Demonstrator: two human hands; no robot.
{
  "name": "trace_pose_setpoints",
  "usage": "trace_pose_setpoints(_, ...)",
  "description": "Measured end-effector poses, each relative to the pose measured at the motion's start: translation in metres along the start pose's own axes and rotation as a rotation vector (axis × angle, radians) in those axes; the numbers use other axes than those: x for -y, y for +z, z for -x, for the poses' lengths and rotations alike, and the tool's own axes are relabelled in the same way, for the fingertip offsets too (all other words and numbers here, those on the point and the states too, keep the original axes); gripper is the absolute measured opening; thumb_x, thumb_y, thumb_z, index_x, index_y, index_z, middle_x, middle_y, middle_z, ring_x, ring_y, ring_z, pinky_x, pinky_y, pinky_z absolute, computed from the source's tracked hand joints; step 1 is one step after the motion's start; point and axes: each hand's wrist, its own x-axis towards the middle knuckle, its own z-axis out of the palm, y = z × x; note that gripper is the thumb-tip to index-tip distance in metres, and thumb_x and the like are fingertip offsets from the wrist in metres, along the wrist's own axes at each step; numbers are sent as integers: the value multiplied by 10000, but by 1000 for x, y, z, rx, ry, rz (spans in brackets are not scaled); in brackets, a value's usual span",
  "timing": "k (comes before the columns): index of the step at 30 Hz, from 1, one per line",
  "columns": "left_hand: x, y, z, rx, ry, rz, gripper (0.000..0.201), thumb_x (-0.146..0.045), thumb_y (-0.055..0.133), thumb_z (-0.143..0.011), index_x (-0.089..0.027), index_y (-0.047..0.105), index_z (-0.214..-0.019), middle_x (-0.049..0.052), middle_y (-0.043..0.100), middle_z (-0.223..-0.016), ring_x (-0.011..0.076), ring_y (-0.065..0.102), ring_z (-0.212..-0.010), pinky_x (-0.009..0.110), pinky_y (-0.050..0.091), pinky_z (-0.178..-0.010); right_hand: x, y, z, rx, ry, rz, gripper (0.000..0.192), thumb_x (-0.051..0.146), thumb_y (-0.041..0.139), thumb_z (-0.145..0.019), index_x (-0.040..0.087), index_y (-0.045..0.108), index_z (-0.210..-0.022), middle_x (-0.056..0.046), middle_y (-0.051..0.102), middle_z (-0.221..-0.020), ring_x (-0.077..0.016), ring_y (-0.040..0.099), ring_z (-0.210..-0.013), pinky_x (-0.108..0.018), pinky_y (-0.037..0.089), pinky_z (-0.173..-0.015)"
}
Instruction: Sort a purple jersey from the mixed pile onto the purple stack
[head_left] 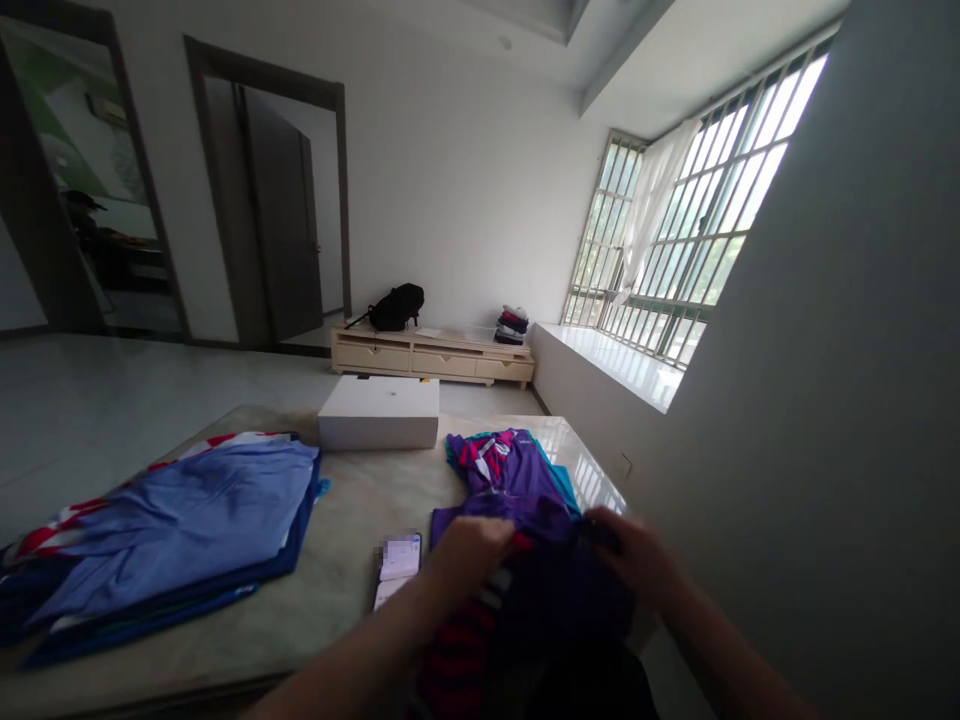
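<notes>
Both hands grip a dark purple shirt [555, 570] with red-and-black striped parts, at the near right of the marble-topped table [352, 490]. My left hand [480, 550] has its fingers closed on the shirt's left side. On the right side of the same cloth, my right hand [626, 550] is closed too, a little blurred. The shirt's lower part hangs toward me over the near edge, in shadow. Just beyond lies another purple shirt [529, 465] with pink stripes, on top of teal cloth [564, 482]. A lit phone [400, 560] rests left of my left hand.
A pile of blue shirts [202, 500] covers the table's left side. The white box [379, 412] stands at its far edge. Behind, a low cabinet [442, 362] bears a black backpack [397, 306] and folded clothes [511, 325]. A wall and window sill [622, 360] bound the right.
</notes>
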Motion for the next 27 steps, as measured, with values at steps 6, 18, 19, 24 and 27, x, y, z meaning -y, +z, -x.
trace_pose_setpoints(6,67,-19,-113,30,-245,-34,226,-302,614,-1030,-152,684,-1185,93,723,-1148,257,690,-1072,466,548,-955,-23,14,-162,-53,154,52,452,411,613,-915,183,689,-1298,-117,774,-1064,-292,729,-952,-379,543,-847)
trace_pose_setpoints(18,-32,123,165,357,-246,286,574,-84,678,-839,-177,627,-1403,138,566,-1543,358,432,-1495,533,421,-1219,19,231,21,371,121,78,978,423,828,-688,246,466,-1579,-174,299,-1698,-440,296,-1548,-617,314,-1209)
trace_pose_setpoints(19,-34,124,179,335,-269,329,540,-49,633,-848,-186,643,-1370,126,572,-1535,341,429,-1499,525,406,-1229,19,239,31,385,124,100,1094,439,857,-639,247,399,-1614,-177,208,-1724,-459,194,-1576,-658,237,-1224)
trace_pose_setpoints(24,-39,115,189,343,-300,451,302,-94,581,-927,-216,700,-1177,66,702,-1298,243,576,-1318,383,429,-1182,33,260,46,293,154,213,1118,180,788,-678,276,261,-1660,-126,-5,-1750,-403,-66,-1605,-653,0,-1252)
trace_pose_setpoints(27,-39,114,190,391,-302,422,208,-112,601,-919,-202,725,-1059,72,732,-1167,237,644,-1140,355,497,-1055,52,273,49,209,189,234,871,46,552,-846,267,301,-1650,-117,59,-1747,-373,-4,-1610,-646,57,-1261)
